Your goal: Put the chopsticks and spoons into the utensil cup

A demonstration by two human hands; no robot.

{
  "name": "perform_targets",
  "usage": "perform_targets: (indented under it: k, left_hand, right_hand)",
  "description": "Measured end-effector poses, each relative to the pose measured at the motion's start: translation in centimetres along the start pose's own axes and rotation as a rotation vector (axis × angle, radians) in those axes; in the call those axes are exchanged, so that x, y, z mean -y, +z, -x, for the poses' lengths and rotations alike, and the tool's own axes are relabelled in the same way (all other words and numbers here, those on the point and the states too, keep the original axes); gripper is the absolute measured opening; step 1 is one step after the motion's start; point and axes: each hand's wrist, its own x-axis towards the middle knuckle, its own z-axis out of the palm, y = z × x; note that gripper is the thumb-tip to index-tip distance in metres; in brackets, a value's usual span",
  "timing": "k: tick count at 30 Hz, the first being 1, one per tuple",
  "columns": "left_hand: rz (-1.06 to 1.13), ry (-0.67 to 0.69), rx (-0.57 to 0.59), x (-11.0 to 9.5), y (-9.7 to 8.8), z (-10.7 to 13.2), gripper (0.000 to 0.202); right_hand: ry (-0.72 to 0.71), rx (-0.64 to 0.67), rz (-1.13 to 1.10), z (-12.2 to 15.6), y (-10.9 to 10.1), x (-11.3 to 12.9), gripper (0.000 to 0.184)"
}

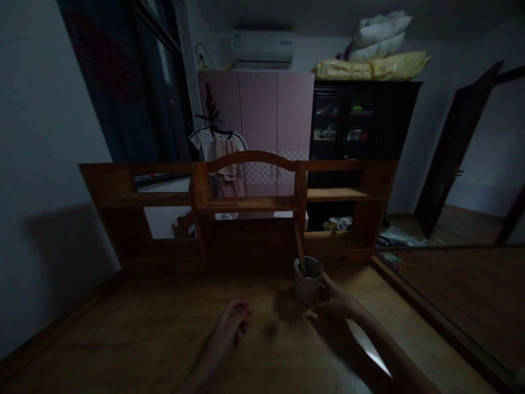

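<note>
A pale grey cup (307,289) stands on the wooden desk top (156,328), in front of the shelf unit. A long wooden stick (301,249) leans up out of it, and a shorter dark piece shows inside the rim; its kind is too dim to tell. At the cup's right side is my right hand (334,302), its forefinger by the wall near the rim. The thumb is spread away below, apart from the cup. My left hand (235,318) hovers over or rests on the desk left of the cup, fingers loosely bent and holding nothing.
A wooden shelf unit (250,204) lines the desk's far edge. Raised side rails (430,323) bound the desk. Behind stand a coat rack with clothes (225,158), a pink wardrobe (258,109) and a black cabinet (394,117). A dark door (455,148) stands ajar at right.
</note>
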Motion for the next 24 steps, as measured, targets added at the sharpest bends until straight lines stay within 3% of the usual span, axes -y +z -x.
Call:
perform_targets:
  k: [7, 11, 16, 20, 24]
  left_hand:
    - [-0.009, 0.006, 0.030, 0.0, -0.1, 0.0, 0.032]
    - [-0.003, 0.015, 0.038, 0.6, -0.2, -0.3, 0.031]
    - [0.011, -0.003, 0.069, 0.6, -0.1, -0.3, 0.036]
    - [0.047, -0.014, 0.075, -0.3, -0.1, 0.1, 0.042]
    - [0.204, 0.108, 0.171, -0.6, 0.2, 0.0, 0.056]
  right_hand:
    - [-0.008, -0.152, 0.021, -0.2, 3.3, 0.8, 0.079]
    - [-0.056, -0.194, 0.049, 0.1, 3.9, 1.0, 0.078]
    - [-0.072, -0.252, 0.192, 0.6, 4.5, 1.9, 0.061]
    - [-0.069, -0.195, 0.196, 1.1, 5.5, 3.1, 0.058]
    - [-0.078, -0.091, 0.145, 2.0, 7.4, 5.1, 0.062]
